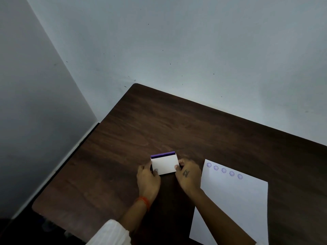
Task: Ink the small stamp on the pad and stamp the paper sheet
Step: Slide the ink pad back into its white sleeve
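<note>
The ink pad point(164, 164) rests on the dark wooden table point(159, 124); its white lid covers nearly all of it, and a purple strip shows along its far edge. My left hand point(148, 177) grips the pad's left side and my right hand point(188, 175) grips its right side. To the right lies the white paper sheet point(235, 206), with a row of several purple round stamp marks point(223, 170) along its top edge. My right forearm crosses the sheet's lower left part. The small stamp is not visible.
The table stands in a room corner, with pale walls point(194, 50) behind and to the left. Its left edge point(70, 156) runs close to the wall. An orange band sits on my left wrist point(144, 202).
</note>
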`<action>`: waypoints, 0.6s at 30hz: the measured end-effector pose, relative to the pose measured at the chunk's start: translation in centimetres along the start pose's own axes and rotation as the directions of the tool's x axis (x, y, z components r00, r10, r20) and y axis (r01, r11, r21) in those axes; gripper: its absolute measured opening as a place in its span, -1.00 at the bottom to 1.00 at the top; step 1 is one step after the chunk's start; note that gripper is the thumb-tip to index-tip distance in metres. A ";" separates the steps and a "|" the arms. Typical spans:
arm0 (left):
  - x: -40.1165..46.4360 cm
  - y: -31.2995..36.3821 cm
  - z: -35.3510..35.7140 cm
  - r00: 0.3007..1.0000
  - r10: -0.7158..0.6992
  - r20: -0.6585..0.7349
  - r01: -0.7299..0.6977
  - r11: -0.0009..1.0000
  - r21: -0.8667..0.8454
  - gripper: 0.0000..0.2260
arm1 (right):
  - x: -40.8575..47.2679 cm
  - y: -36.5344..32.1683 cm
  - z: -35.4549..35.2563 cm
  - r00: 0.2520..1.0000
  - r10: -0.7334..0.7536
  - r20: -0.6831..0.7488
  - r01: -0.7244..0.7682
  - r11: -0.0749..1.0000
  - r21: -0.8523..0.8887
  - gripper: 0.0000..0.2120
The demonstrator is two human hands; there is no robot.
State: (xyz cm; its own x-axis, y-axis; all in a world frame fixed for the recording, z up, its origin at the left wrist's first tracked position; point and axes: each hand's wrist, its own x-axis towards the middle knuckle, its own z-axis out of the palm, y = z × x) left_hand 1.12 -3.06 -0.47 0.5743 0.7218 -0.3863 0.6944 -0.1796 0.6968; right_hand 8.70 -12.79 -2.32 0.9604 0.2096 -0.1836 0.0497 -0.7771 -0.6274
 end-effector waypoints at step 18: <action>1.6 -0.4 -1.0 0.999 0.013 -0.052 -0.016 0.998 -0.055 -0.81 | 1.6 -0.6 -0.4 0.998 0.010 0.064 -0.010 1.000 -0.012 -0.90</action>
State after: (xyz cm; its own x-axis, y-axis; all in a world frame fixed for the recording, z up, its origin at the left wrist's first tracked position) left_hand 1.37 -1.14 -0.75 0.5601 0.7531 -0.3451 0.6601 -0.1541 0.7352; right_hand 10.34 -12.22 -1.96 0.9415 0.2387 -0.2379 0.0436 -0.7862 -0.6164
